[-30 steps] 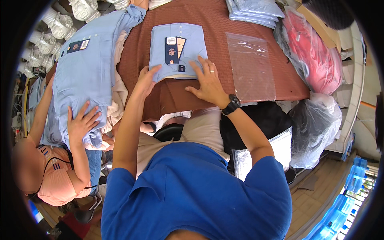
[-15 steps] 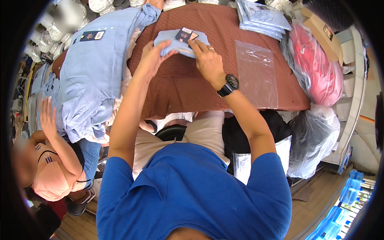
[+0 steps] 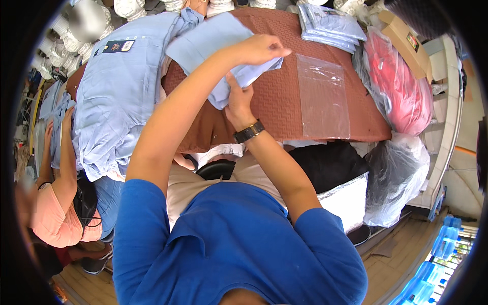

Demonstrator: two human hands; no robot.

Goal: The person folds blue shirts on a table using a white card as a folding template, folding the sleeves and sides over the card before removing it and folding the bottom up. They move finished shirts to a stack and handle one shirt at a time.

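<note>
A light blue folded shirt (image 3: 206, 40) is held tilted above the brown cloth. My right hand (image 3: 239, 101), with a black watch on its wrist, grips the near edge of the shirt, thumb against the fabric. Crossing over the shirt, my left hand (image 3: 259, 49) is at its right end, fingertips drawn together in a pinch; what is between them I cannot make out. The tag seen on the shirt earlier is out of sight. To the right of my hands, a flat clear plastic bag (image 3: 323, 96) lies on the cloth.
Spread-out blue shirts with a dark tag (image 3: 119, 66) are piled at left. Bagged folded shirts (image 3: 330, 25) lie at the far right, near a pink-filled plastic bag (image 3: 396, 76) and a cardboard box (image 3: 405, 43). A person in a peach top (image 3: 58, 211) works at far left.
The folded shirt has been turned over and moved left, its tag now hidden. My left hand crossed to the right over it; my right hand came nearer. The co-worker's hands moved onto blue fabric.
</note>
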